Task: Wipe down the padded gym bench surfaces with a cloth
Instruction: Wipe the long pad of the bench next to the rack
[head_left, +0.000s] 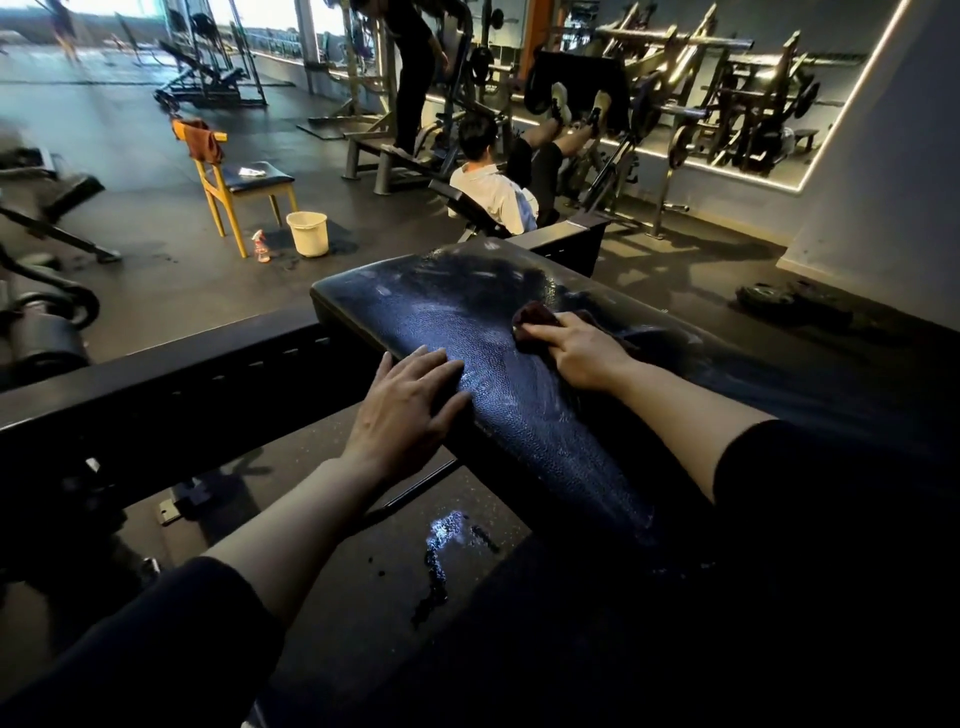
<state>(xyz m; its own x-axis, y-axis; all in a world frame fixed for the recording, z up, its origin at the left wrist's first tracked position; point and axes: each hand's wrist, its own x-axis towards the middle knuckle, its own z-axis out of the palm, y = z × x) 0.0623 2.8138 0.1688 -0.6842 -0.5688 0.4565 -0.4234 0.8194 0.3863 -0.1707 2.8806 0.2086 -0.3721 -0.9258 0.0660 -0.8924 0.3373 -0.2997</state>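
Pressing a dark cloth (540, 318) onto the wet padded bench (467, 312), the right hand (576, 348) grips it; the left hand (410, 405) rests flat, fingers straight. No readable writing.

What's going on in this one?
A person is wiping a padded gym bench. The right hand holds a dark cloth against the pad's top, while the left hand rests flat on the pad's near edge. The pad looks wet and streaky. Beyond it, a spray bottle and a pale bucket stand on the floor beside a yellow chair with a cloth draped over its back. Other people are at machines further back.
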